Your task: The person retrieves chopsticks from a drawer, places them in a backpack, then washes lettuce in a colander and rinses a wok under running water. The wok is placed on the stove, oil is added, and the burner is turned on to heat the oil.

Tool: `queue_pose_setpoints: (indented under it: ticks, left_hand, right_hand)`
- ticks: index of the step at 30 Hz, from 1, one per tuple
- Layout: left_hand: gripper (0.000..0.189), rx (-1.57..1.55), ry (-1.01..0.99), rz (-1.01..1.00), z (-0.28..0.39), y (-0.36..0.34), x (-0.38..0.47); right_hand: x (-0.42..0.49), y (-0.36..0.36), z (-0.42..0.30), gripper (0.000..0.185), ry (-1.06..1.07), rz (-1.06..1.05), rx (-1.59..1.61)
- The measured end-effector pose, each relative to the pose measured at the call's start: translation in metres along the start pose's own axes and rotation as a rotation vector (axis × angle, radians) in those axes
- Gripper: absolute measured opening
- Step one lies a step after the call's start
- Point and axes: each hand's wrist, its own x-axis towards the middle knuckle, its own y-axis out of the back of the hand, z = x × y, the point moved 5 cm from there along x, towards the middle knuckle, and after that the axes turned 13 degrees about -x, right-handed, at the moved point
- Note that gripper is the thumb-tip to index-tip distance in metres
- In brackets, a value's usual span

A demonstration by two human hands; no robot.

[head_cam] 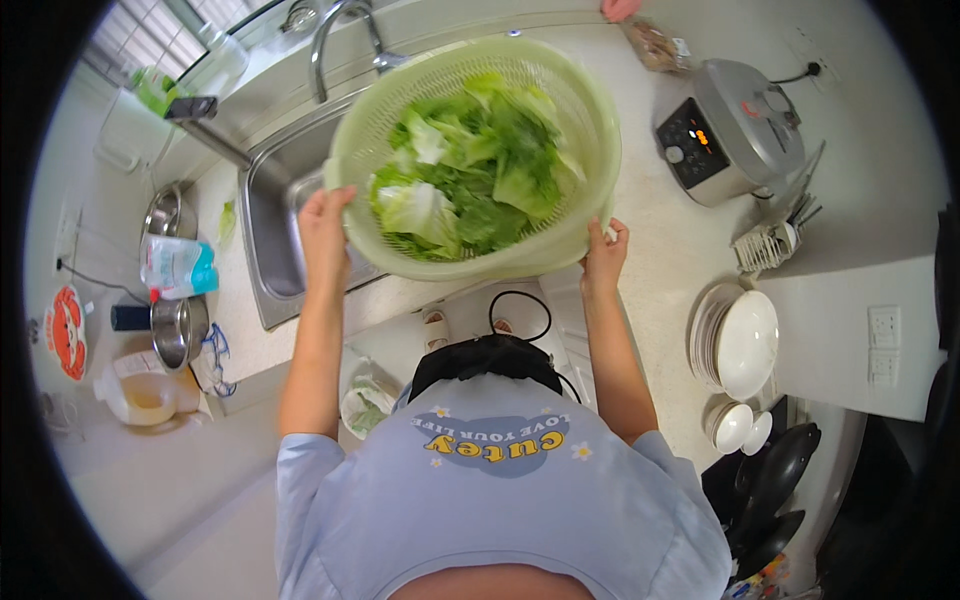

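Note:
A pale green plastic colander basket [600, 150], apparently nested in a matching basin, spans the right part of the sink and the counter beside it. Torn green lettuce leaves [480, 165] lie inside. On the basket's left rim my left hand [325, 221] is closed, thumb over the edge. My right hand [604, 251] grips the lower right rim, with its fingers partly hidden beneath. The stainless steel sink [281, 217] shows to the left, below a curved chrome faucet [322, 56].
A silver electric cooker [731, 135] stands at the right, above a utensil rack [763, 246], stacked white plates [748, 345] and small bowls [731, 429]. Metal bowls [180, 330] and a jug of yellowish liquid [146, 394] stand left. A lined bin [367, 405] is on the floor.

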Motion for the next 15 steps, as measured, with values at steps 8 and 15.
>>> queue_pose_setpoints:
  ticks: [8, 15]
  left_hand:
    - [0.019, 0.277, 0.026, -0.326, -0.089, -0.107, -0.012]
    - [0.023, 0.442, 0.013, -0.596, -0.137, -0.198, -0.035]
  right_hand:
    - [-0.005, 0.08, 0.0, 0.019, 0.03, 0.082, 0.092]
    - [-0.021, 0.162, 0.021, 0.019, 0.022, 0.328, 0.198]
